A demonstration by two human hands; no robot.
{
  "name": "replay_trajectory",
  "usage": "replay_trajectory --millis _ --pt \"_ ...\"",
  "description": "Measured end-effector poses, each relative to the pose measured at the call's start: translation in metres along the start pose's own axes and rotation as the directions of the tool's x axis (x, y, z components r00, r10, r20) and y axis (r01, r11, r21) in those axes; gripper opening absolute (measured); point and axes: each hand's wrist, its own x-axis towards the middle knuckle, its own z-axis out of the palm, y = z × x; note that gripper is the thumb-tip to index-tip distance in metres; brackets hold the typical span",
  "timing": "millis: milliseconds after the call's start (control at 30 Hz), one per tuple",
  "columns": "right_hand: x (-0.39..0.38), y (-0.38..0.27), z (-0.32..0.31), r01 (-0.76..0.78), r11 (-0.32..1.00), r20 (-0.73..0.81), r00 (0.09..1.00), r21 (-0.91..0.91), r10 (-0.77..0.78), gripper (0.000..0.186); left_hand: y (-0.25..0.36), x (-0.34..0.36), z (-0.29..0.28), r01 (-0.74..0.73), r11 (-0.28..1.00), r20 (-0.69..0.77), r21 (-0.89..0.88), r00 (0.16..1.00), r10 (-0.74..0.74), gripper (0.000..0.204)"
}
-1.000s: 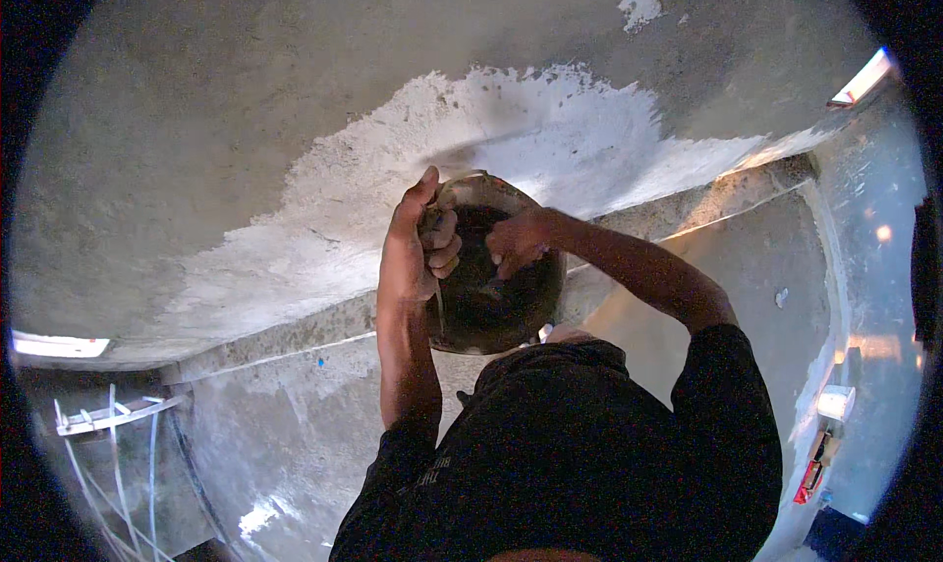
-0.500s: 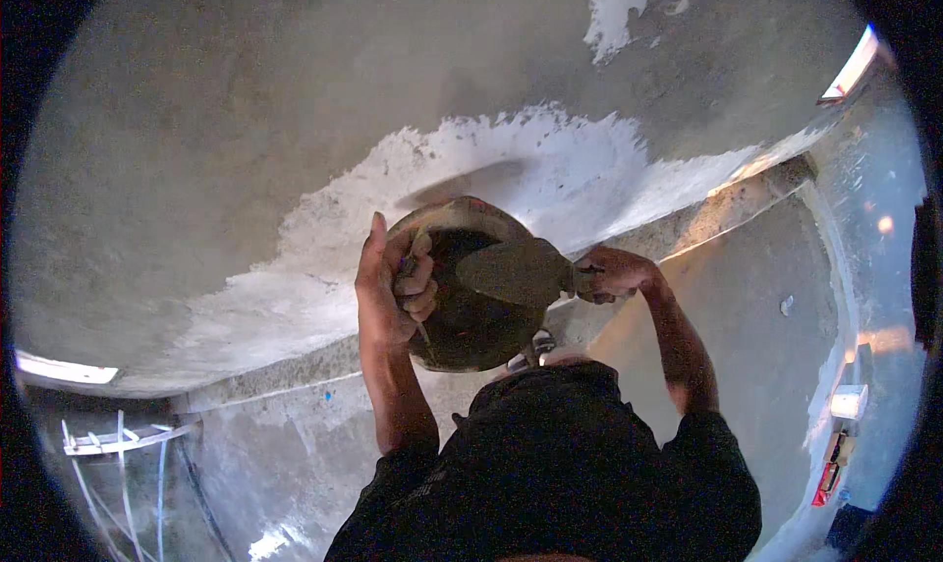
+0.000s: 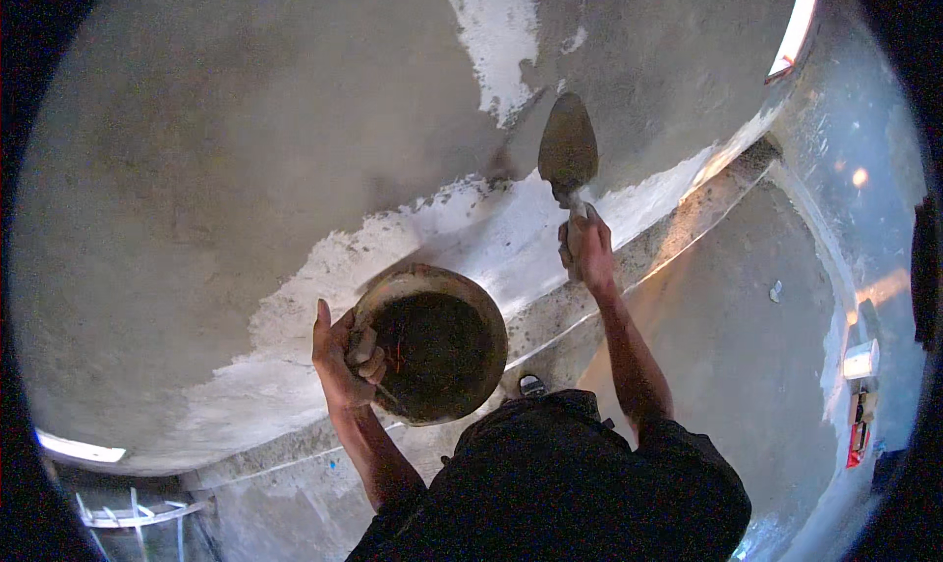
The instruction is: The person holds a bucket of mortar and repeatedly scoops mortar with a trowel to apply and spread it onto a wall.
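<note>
My left hand [image 3: 349,361] grips the rim of a round pan [image 3: 486,385], fingers curled over its left side and thumb up. Dark grey mortar [image 3: 432,351] shows inside it. In my right hand [image 3: 589,252] is a trowel [image 3: 569,147], closed round its handle, with the leaf-shaped blade pointing up and away from me. The blade is in front of the wall [image 3: 246,149]; whether it touches the surface I cannot tell. A white, uncoated strip [image 3: 334,267] of the wall runs behind the pan, bordered by grey plaster.
A ledge [image 3: 560,316] follows the foot of the wall. My sandalled foot [image 3: 531,385] shows below the pan. At the lower left stands a pale ladder-like frame [image 3: 138,518]. A white container [image 3: 860,359] and a red item [image 3: 858,446] lie at the far right.
The trowel has left the pan and swung up and away toward the wall, its blade turning from leftward to upward. The pan has shifted left and lower, and the whole view has turned.
</note>
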Motion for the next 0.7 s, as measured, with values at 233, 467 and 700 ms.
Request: replay_trajectory --millis 233,467,700 --pt "0.036 0.025 0.023 0.138 0.894 -0.218 0.944 -0.426 -0.249 0.037 -0.001 0.002 0.013 0.028 0.997 -0.146 0.068 0.989 -0.018 0.061" --pt "0.06 0.067 0.043 0.391 0.443 -0.072 0.679 -0.807 -0.73 0.039 -0.003 0.007 0.004 0.058 0.998 -0.043 0.009 0.997 -0.058 0.06" --pt "0.018 0.071 0.029 0.273 0.713 -0.147 0.871 -0.646 -0.468 0.038 -0.002 0.012 0.001 0.065 0.998 -0.018 -0.018 0.998 -0.065 0.062"
